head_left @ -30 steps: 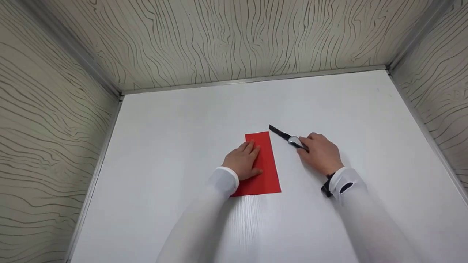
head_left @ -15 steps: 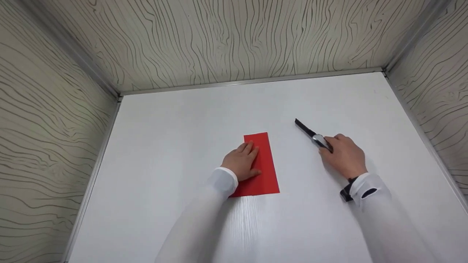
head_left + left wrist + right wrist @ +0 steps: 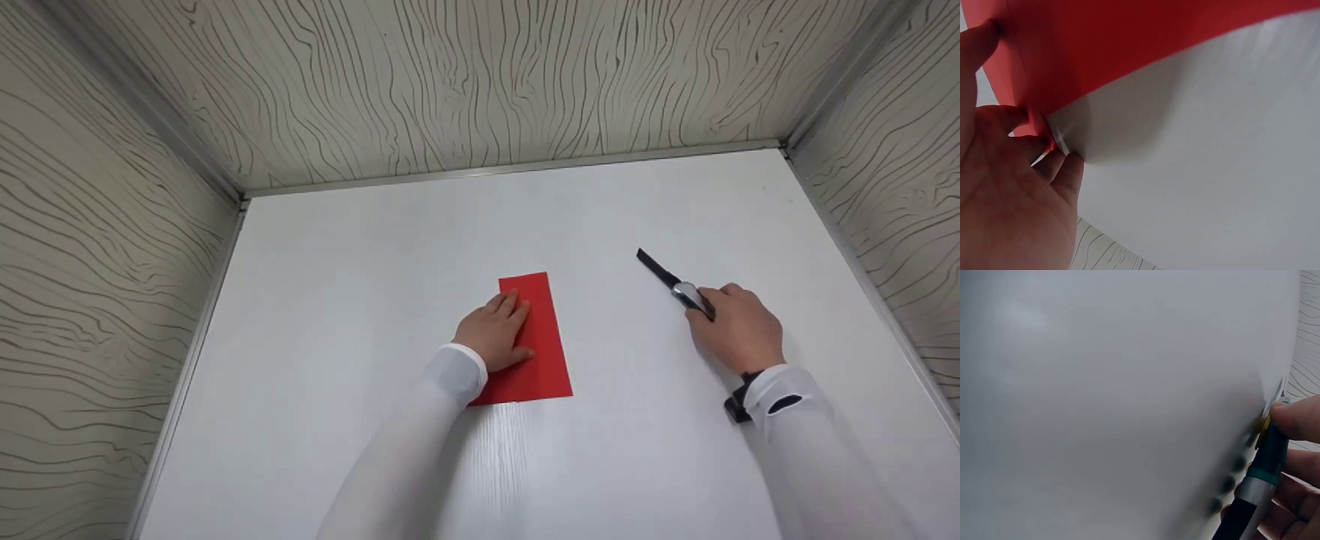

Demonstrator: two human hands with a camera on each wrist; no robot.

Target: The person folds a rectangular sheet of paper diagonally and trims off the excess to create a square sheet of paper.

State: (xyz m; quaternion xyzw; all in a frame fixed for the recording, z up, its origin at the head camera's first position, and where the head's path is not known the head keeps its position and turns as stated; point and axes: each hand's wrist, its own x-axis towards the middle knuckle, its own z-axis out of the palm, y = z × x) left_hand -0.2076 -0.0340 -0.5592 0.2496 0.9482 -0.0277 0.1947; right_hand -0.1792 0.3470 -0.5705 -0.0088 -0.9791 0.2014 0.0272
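Under my left hand (image 3: 491,336), a red sheet of paper (image 3: 551,352) lies on the white tabletop. The fingers are extended over its left side, with the thumb apart on the red surface. From the left wrist, the fingertips of the left hand (image 3: 1010,197) touch the red paper (image 3: 1117,39) at its edge. To the right, my right hand (image 3: 739,326) grips a utility knife (image 3: 684,291), its long black blade pointing up and left, apart from the paper. In the right wrist view, the fingers wrap the knife's dark green and silver handle (image 3: 1266,461); its blade lies out of view.
The white tabletop (image 3: 360,300) extends around both hands. Wood-grain panels (image 3: 465,90) stand along its back and sides, with grey metal strips at the corners. A black band (image 3: 739,405) is on the right wrist.
My right hand has moved right with the utility knife, away from the red paper. The left hand and the paper stay in place.
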